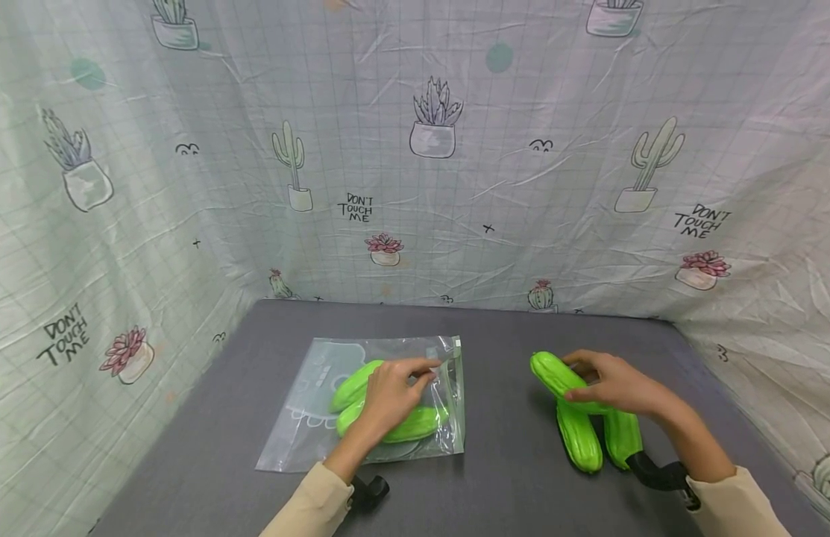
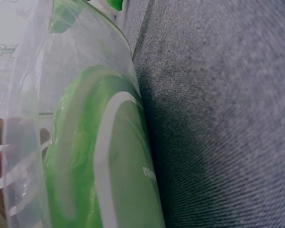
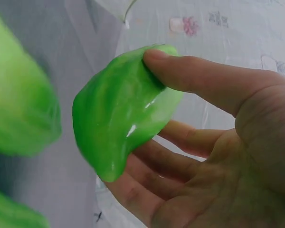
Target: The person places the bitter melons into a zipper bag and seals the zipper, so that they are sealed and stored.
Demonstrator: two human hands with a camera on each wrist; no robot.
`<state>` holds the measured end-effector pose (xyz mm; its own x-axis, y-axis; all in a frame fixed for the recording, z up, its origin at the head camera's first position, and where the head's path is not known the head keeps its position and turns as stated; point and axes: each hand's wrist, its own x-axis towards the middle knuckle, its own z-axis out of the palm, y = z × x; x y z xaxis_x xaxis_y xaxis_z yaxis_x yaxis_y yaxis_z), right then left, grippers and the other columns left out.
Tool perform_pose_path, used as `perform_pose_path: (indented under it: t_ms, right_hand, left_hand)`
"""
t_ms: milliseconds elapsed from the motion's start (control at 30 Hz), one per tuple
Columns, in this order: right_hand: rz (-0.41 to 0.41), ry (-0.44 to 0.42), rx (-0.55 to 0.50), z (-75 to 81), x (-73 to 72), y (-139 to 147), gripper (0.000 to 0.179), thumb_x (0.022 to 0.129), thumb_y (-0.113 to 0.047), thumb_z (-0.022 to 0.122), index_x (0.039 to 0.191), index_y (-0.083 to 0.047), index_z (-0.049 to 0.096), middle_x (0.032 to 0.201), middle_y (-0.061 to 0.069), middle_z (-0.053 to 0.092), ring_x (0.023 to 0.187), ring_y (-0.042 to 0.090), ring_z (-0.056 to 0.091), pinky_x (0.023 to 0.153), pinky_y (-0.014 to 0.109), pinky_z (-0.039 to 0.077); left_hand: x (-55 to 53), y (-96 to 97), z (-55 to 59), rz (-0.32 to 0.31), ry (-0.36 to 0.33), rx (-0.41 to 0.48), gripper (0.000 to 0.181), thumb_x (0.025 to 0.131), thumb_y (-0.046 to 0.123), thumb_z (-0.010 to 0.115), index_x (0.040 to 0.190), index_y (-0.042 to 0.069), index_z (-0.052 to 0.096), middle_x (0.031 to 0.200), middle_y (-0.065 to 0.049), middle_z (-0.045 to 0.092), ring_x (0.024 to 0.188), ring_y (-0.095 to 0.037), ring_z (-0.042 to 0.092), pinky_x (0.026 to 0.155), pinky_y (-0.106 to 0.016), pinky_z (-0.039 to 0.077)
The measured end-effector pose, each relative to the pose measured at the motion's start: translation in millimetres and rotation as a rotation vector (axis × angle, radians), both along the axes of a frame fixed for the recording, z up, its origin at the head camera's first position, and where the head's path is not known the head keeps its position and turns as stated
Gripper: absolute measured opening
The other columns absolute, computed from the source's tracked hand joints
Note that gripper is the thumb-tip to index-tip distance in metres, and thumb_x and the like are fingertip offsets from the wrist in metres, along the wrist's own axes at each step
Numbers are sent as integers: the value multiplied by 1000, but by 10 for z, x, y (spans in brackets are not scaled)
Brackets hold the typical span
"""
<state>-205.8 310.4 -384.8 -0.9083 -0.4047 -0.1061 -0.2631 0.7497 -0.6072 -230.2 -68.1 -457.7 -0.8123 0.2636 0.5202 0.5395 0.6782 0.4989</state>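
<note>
A clear zip bag [image 1: 287,440] lies flat at centre-left, its green zip edge [image 1: 458,410] facing right. Two ridged green cucumbers, an upper one [image 1: 350,386] and a lower one [image 1: 417,425], are inside it. My left hand [image 1: 390,391] reaches over the bag, thumb and index finger pinching the plastic near the opening; in the left wrist view the fingers are partly behind the film. On the right, my right hand [image 1: 619,382] holds another cucumber [image 3: 121,107] between thumb and fingers. Below it lie two more, a nearer one [image 1: 579,441] and one by the wrist [image 1: 623,438].
Everything rests on a dark grey table [image 1: 502,477]. A patterned cloth curtain [image 1: 495,171] encloses the back and both sides. Black straps with small devices are on both wrists, the left device [image 1: 371,492] close to the table.
</note>
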Motion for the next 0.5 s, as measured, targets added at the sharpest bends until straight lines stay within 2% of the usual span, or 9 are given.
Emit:
perform_pose_path:
  t_ms: [233, 500]
  right_hand:
    - [21, 20, 4, 12, -13, -185, 65, 91, -35, 79, 139, 3, 57, 132, 20, 65, 115, 34, 65, 87, 47, 56]
    - [57, 6, -27, -48, -30, -312, 62, 92, -34, 78, 140, -1, 58, 139, 22, 62, 122, 42, 62, 92, 51, 55]
  left_hand:
    - [1, -4, 1, -1, 12, 1, 22, 90, 17, 80, 111, 25, 81, 94, 7, 81, 57, 2, 54, 41, -18, 28]
    - [2, -1, 4, 1, 16, -2, 21, 90, 19, 80, 110, 26, 81, 94, 8, 81, 61, 2, 58, 42, -18, 29]
